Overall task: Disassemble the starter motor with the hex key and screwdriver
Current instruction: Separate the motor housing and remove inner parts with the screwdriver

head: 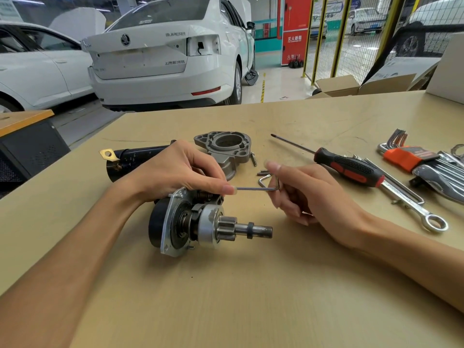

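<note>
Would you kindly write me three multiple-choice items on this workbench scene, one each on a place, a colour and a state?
1. Where does the screwdriver lie?
A. on the table, right of both hands
B. in the left hand
C. inside the cardboard box

2. What colours is the screwdriver's handle?
A. blue and yellow
B. black and red
C. plain green

3. What is the right hand doing?
A. resting flat and empty
B. gripping the ring spanner
C. holding the hex key

Answers: 1 A, it rests on the table beyond the right hand; 2 B, black grip with red inserts; 3 C, its fingers curl round the hex key, whose long arm reaches the left hand on the starter motor.
</note>
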Demonstrator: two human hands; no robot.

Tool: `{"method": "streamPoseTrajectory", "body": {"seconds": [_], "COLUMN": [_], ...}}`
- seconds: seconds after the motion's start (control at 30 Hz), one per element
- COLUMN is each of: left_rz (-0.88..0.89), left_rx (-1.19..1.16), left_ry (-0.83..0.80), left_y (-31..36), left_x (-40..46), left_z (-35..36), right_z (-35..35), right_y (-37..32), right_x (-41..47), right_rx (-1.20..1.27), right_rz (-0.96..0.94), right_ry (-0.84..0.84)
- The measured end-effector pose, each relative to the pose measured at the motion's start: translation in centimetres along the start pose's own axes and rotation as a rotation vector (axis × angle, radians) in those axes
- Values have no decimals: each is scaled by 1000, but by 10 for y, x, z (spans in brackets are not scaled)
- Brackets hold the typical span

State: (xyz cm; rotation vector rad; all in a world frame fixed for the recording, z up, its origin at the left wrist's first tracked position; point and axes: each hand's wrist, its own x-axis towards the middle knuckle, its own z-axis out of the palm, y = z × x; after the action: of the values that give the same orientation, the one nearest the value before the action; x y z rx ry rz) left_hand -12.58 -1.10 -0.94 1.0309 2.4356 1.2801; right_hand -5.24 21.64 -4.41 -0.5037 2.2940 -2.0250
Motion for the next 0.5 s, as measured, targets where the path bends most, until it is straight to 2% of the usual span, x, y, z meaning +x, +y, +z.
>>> {"method": "streamPoseTrajectory", "body": {"seconds": [0.3,0.5], "left_rz": [-4,4], "left_rx": [3,1], "left_ry": [1,-12], "left_y": [-1,-2], "left_x": [0,0], "left_z": [0,-1], "right_z": [-2,-4], "right_y": [5,7], "right_x": [1,1], "right_rx": [21,-72], "right_rz": [-32,-106], "right_ry": [-17,97]}}
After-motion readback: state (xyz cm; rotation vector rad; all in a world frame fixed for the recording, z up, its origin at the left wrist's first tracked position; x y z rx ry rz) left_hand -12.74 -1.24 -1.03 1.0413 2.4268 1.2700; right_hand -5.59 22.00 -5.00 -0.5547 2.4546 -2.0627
